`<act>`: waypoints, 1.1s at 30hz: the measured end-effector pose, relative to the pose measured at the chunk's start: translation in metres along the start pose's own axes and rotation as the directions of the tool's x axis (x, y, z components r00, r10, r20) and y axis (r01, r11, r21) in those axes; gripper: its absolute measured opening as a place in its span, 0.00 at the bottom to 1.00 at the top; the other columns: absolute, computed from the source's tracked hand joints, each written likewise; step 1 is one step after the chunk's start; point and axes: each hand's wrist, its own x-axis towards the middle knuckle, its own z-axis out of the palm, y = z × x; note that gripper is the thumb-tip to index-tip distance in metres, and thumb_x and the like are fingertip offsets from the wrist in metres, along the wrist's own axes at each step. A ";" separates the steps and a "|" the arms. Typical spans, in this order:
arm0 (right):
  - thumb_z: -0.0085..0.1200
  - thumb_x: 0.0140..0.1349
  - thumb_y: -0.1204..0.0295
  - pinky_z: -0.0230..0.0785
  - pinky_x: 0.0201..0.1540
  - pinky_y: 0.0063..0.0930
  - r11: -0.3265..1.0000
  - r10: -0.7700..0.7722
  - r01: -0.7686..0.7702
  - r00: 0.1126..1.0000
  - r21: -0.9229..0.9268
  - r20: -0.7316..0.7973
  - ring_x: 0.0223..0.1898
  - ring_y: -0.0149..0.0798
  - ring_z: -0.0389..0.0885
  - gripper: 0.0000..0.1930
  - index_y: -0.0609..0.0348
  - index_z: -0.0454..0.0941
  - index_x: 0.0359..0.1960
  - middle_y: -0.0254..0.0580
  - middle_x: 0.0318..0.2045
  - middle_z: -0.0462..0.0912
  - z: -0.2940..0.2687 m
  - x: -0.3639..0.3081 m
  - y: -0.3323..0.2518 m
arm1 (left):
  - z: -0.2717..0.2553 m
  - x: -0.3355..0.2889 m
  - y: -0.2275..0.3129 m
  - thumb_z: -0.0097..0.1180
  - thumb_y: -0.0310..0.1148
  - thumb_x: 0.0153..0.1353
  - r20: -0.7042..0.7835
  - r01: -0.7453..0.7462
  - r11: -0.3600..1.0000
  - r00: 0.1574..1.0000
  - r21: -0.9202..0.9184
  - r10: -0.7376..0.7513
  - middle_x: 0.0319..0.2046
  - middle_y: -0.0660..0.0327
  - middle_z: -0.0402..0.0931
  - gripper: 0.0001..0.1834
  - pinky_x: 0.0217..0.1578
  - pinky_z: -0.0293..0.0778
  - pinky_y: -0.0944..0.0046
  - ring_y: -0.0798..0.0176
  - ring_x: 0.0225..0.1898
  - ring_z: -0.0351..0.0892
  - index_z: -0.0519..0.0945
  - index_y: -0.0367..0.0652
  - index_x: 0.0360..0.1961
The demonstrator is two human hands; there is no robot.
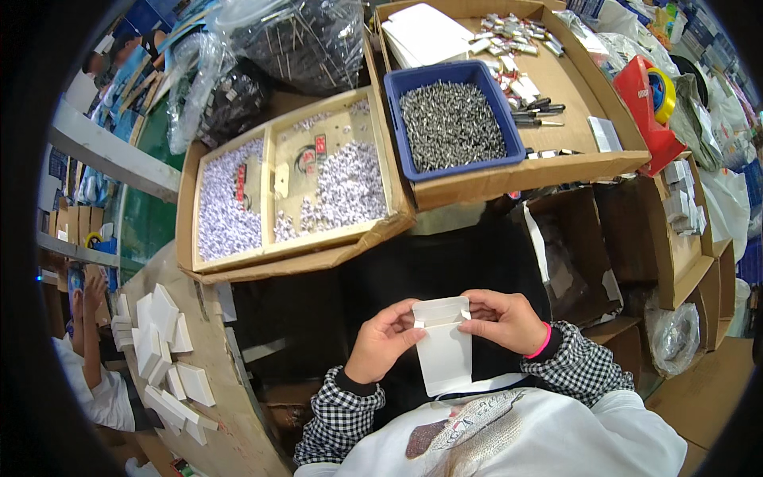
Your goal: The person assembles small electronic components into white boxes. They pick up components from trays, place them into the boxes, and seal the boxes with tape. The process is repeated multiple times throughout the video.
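Between my two hands, in front of my body, a small white cardboard box (pixel 445 359) is held with its top flap standing up. My left hand (pixel 377 348) pinches the left upper corner, with thumb on the front and fingers behind. On the other side, my right hand (pixel 513 326), with a pink band at the wrist, grips the right upper corner near a side flap. The far side of the box and what is inside it are hidden.
Ahead stand a divided wooden tray (pixel 269 199) of small whitish pieces and a blue bin (pixel 407 163) of small metal parts in a cardboard tray (pixel 584 165). White boxes (pixel 163 314) lie on the left table. A red tape dispenser (pixel 636 91) is at right. Another person's arm (pixel 91 358) shows far left.
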 end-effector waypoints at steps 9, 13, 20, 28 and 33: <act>0.58 0.58 0.73 0.75 0.40 0.23 0.955 -0.163 0.168 0.986 -0.244 0.039 0.34 0.32 0.82 0.10 0.65 0.79 0.40 0.45 0.36 0.83 -0.003 -0.003 -0.010 | 0.000 -0.004 0.001 0.57 0.21 0.58 0.079 -0.161 0.970 0.986 0.181 0.149 0.39 0.61 0.73 0.09 0.43 0.73 0.71 0.69 0.41 0.75 0.78 0.38 0.41; 0.59 0.58 0.71 0.74 0.37 0.24 0.969 -0.106 0.132 0.985 -0.207 0.133 0.34 0.32 0.81 0.09 0.64 0.80 0.35 0.43 0.37 0.83 -0.014 0.000 -0.018 | 0.013 -0.010 0.002 0.57 0.21 0.58 0.077 -0.172 0.973 0.984 0.156 0.161 0.40 0.59 0.73 0.08 0.44 0.73 0.70 0.68 0.41 0.75 0.77 0.37 0.40; 0.62 0.54 0.61 0.73 0.34 0.27 0.820 -0.091 0.289 0.918 -0.494 0.385 0.30 0.39 0.80 0.16 0.56 0.81 0.41 0.45 0.30 0.83 -0.022 0.015 -0.046 | 0.031 -0.011 0.010 0.57 0.20 0.58 0.059 -0.050 0.988 0.997 0.149 0.042 0.41 0.58 0.73 0.13 0.45 0.74 0.70 0.68 0.43 0.76 0.71 0.37 0.44; 0.64 0.50 0.67 0.71 0.28 0.28 0.682 -0.309 0.313 0.942 -0.661 0.127 0.25 0.38 0.76 0.14 0.54 0.83 0.40 0.40 0.25 0.82 -0.009 0.018 -0.047 | 0.057 -0.007 -0.002 0.69 0.32 0.49 -0.177 -0.087 0.923 0.971 0.374 0.163 0.47 0.53 0.72 0.35 0.48 0.73 0.63 0.60 0.48 0.75 0.64 0.39 0.56; 0.64 0.50 0.71 0.71 0.28 0.25 0.639 -0.505 0.348 0.863 -0.686 -0.032 0.24 0.35 0.76 0.12 0.56 0.84 0.38 0.38 0.27 0.84 0.012 0.018 -0.042 | 0.070 -0.006 -0.008 0.74 0.41 0.36 -0.139 -0.109 0.437 0.856 0.893 0.498 0.51 0.46 0.67 0.53 0.47 0.72 0.54 0.46 0.49 0.72 0.55 0.39 0.62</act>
